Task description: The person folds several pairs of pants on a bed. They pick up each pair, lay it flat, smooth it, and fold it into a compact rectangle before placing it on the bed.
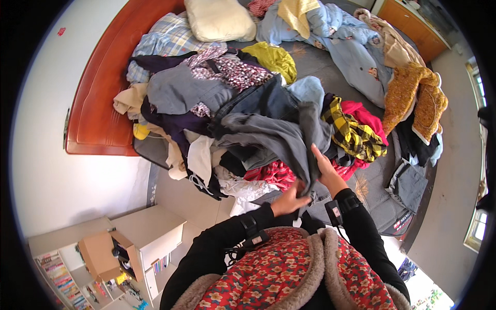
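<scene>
Dark grey trousers (267, 130) stretch from the heap of clothes toward me, a fold of them raised off the bed. Low on this fold, my left hand (288, 202) pinches the cloth between thumb and fingers. My right hand (328, 170) grips the same fold higher up on its right side, with some fingers hidden by the fabric. Beneath and beside the trousers lie dark blue jeans (259, 99), a red plaid garment (271, 174) and a white lacy garment (242, 186). A yellow-and-black checked shirt (350, 130) is bunched just right of my right hand.
The heap sits on a grey mattress (378, 193) with a red-brown headboard (104, 97). Folded dark grey clothing (409, 186) and a mustard fleece-lined garment (407, 93) lie at right. A blue quilt (348, 58) and cream pillow (221, 19) are farther back. A cardboard box (99, 255) stands on shelving lower left.
</scene>
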The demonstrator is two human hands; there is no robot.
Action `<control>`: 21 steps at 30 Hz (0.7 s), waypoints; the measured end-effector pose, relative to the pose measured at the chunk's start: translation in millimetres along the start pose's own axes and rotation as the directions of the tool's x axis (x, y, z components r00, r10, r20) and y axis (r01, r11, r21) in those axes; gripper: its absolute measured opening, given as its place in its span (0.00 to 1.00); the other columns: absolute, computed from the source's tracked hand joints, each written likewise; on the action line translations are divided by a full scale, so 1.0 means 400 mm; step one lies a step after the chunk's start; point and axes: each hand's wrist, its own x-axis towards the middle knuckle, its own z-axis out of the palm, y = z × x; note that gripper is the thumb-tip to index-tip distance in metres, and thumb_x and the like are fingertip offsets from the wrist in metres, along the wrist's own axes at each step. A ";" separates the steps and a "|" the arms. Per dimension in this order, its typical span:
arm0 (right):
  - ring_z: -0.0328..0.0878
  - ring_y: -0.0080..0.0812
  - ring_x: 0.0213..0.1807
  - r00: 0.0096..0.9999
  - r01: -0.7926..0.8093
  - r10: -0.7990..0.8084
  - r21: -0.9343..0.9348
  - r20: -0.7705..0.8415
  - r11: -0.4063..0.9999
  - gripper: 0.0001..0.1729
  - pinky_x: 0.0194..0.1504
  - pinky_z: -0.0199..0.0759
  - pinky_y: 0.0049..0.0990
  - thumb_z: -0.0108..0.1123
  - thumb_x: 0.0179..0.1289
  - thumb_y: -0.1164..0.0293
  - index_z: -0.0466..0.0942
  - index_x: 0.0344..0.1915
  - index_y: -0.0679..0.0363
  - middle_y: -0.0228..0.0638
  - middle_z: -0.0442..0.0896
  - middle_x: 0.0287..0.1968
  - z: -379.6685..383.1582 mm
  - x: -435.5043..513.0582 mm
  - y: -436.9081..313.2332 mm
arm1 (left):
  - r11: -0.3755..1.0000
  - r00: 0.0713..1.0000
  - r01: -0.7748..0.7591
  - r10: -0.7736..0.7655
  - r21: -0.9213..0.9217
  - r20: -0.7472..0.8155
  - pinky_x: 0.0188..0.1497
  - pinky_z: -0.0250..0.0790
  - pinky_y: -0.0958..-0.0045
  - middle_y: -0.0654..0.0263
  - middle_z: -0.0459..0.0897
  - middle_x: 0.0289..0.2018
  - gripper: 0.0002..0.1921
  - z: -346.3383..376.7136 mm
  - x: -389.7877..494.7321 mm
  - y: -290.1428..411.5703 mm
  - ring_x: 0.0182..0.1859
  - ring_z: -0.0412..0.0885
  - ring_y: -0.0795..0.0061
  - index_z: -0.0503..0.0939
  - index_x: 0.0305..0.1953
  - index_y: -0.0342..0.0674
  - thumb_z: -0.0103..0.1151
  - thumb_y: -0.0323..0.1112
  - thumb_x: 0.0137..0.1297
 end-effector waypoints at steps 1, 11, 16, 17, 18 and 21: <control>0.78 0.42 0.53 0.997 0.020 -0.017 0.041 -0.073 0.999 0.38 0.52 0.74 0.47 0.64 0.63 0.54 0.66 0.65 0.66 0.45 0.78 0.56 0.009 0.019 0.018 | 1.000 0.999 -0.017 0.018 -0.022 0.028 0.56 0.67 0.68 0.61 0.74 0.48 0.27 0.024 -0.023 -0.030 0.51 0.74 0.72 0.63 0.55 0.35 0.66 0.38 0.63; 0.82 0.49 0.51 0.962 0.272 -0.237 0.399 -0.136 0.875 0.20 0.55 0.78 0.46 0.57 0.65 0.77 0.72 0.57 0.69 0.50 0.82 0.51 -0.109 -0.207 0.034 | 0.717 0.909 0.234 -0.401 -0.656 -0.114 0.60 0.68 0.64 0.68 0.75 0.57 0.29 -0.119 -0.003 -0.159 0.59 0.73 0.73 0.67 0.65 0.43 0.54 0.55 0.72; 0.83 0.41 0.44 0.886 0.463 -0.380 0.456 -0.265 0.760 0.10 0.49 0.80 0.40 0.58 0.62 0.78 0.76 0.44 0.66 0.42 0.84 0.43 -0.288 -0.389 0.033 | 0.451 0.995 -0.079 -0.018 -0.889 -0.097 0.65 0.63 0.55 0.62 0.73 0.64 0.44 -0.171 0.061 -0.114 0.64 0.70 0.62 0.65 0.68 0.40 0.46 0.72 0.65; 0.82 0.40 0.44 0.848 0.518 -0.358 0.471 -0.391 0.714 0.07 0.47 0.80 0.40 0.58 0.62 0.79 0.76 0.41 0.65 0.40 0.83 0.42 -0.337 -0.421 0.041 | 0.440 0.994 -0.088 -0.014 -0.894 -0.105 0.66 0.62 0.54 0.60 0.70 0.66 0.49 -0.176 0.063 -0.107 0.66 0.69 0.59 0.63 0.70 0.39 0.44 0.77 0.61; 0.81 0.40 0.46 0.824 0.562 -0.402 0.481 -0.400 0.674 0.09 0.52 0.78 0.40 0.59 0.62 0.76 0.77 0.42 0.65 0.41 0.83 0.44 -0.389 -0.462 0.052 | 0.375 0.987 -0.085 -0.096 -0.923 -0.129 0.67 0.62 0.54 0.59 0.68 0.68 0.50 -0.180 0.063 -0.104 0.68 0.67 0.58 0.62 0.70 0.38 0.46 0.77 0.60; 0.77 0.46 0.57 0.777 0.629 -0.481 0.533 -0.406 0.566 0.21 0.63 0.69 0.44 0.54 0.67 0.68 0.73 0.55 0.70 0.47 0.79 0.56 -0.537 -0.600 0.073 | 0.397 0.924 -0.176 -0.250 -0.901 -0.291 0.65 0.65 0.54 0.59 0.73 0.64 0.42 -0.199 0.056 -0.113 0.63 0.73 0.58 0.68 0.65 0.39 0.52 0.70 0.64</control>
